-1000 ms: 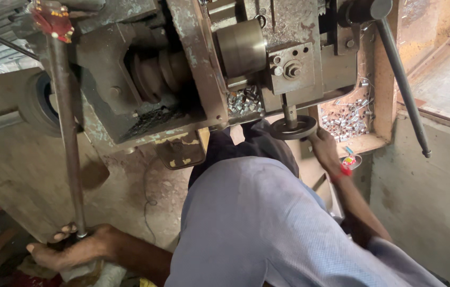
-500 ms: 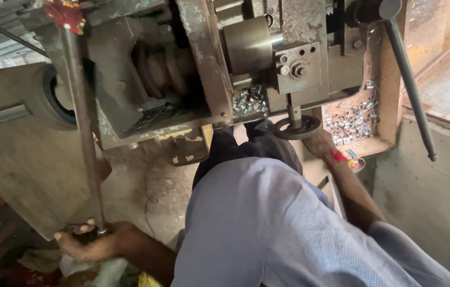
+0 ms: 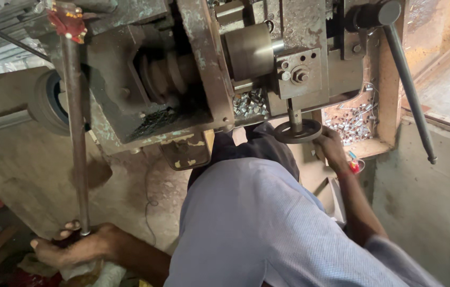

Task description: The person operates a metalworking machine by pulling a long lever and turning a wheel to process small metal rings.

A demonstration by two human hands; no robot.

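My left hand (image 3: 73,247) is clenched on the stiff, heavy steel lever (image 3: 76,138) at its 6 o'clock end; my right hand (image 3: 331,149) grasps the small handwheel (image 3: 297,131) rim at 3 o'clock

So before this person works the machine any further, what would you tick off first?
1. Left hand gripping the bottom end of the long lever rod: ok.
2. Right hand on the small handwheel: ok.
3. Small metal parts gathered in the tray at right: ok.
4. Second lever at right free of both hands: ok.
5. Workpiece seated in the machine: cannot tell.
6. Pulley guarded from clothing: not ok, it looks exposed.
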